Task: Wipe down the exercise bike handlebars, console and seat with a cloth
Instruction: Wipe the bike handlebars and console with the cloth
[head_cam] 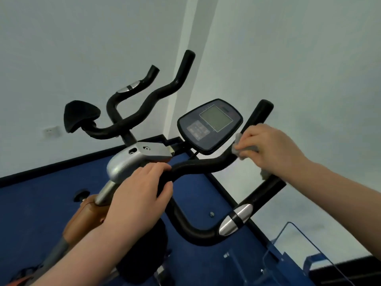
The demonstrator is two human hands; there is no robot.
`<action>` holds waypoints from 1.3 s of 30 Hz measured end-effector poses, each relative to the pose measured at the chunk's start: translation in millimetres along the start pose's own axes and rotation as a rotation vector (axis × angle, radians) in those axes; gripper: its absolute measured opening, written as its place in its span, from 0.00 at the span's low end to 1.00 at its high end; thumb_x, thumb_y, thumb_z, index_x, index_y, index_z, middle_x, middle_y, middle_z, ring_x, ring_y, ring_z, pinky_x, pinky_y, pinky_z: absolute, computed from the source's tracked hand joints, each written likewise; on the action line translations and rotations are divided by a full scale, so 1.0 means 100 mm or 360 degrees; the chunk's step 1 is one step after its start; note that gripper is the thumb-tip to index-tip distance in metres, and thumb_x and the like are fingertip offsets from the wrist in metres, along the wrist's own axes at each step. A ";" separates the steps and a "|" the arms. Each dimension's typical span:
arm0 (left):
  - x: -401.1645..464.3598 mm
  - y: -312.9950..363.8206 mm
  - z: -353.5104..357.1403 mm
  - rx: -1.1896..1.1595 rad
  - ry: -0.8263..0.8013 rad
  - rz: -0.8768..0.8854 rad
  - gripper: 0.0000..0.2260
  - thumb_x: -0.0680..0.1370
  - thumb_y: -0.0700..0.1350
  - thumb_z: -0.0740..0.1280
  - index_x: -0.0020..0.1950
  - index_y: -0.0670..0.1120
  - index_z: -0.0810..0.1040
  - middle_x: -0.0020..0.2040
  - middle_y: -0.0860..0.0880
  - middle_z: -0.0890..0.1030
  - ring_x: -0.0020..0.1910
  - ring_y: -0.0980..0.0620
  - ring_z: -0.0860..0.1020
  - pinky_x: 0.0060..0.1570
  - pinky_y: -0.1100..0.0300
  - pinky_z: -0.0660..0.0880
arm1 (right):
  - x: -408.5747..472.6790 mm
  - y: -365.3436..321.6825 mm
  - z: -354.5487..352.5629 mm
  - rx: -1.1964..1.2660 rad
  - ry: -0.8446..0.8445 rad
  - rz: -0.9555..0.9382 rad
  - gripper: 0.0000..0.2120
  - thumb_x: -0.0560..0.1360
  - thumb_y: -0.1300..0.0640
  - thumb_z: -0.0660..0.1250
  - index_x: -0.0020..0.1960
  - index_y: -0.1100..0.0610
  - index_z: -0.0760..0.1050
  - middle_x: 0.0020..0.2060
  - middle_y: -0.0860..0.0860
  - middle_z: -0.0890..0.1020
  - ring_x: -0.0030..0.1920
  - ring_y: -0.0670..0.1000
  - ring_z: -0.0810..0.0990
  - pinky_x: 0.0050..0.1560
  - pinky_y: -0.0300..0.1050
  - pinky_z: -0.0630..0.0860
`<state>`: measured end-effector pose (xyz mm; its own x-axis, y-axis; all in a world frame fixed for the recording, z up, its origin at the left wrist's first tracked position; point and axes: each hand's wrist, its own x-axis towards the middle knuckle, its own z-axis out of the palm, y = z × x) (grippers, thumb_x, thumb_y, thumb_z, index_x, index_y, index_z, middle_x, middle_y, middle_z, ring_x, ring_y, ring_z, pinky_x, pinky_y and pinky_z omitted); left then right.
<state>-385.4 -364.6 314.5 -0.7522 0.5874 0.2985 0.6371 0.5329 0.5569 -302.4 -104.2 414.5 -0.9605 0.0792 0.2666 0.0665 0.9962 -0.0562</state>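
Cloth (247, 150), soft and light, is clenched around the rigid handlebar (206, 164) at 3 o'clock by the right hand (268, 149); the left hand (138, 195) grasps the bar's centre.

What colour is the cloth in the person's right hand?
Grey. The cloth is wrapped around the black handlebar under the right hand; the head view shows it.

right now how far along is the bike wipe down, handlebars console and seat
Nothing can be confirmed as finished; no wiped surface looks different. In hand: the right hand grips the grey cloth round the right handlebar, while the left hand holds the bar near the stem. Apparently left: the console and the seat, which I cannot clearly identify.
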 end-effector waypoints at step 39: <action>0.55 0.47 0.50 -0.0498 -0.0004 0.0215 0.14 0.78 0.52 0.60 0.61 0.52 0.78 0.53 0.55 0.82 0.52 0.54 0.77 0.53 0.56 0.72 | -0.07 -0.33 0.24 0.0362 0.0848 0.1254 0.12 0.72 0.52 0.69 0.33 0.57 0.80 0.24 0.49 0.77 0.28 0.49 0.75 0.27 0.40 0.67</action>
<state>-388.5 -276.5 318.3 -0.6638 0.6416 0.3844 0.6484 0.2376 0.7232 -304.7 -138.4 391.1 -0.4119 0.7807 0.4698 0.5293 0.6247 -0.5740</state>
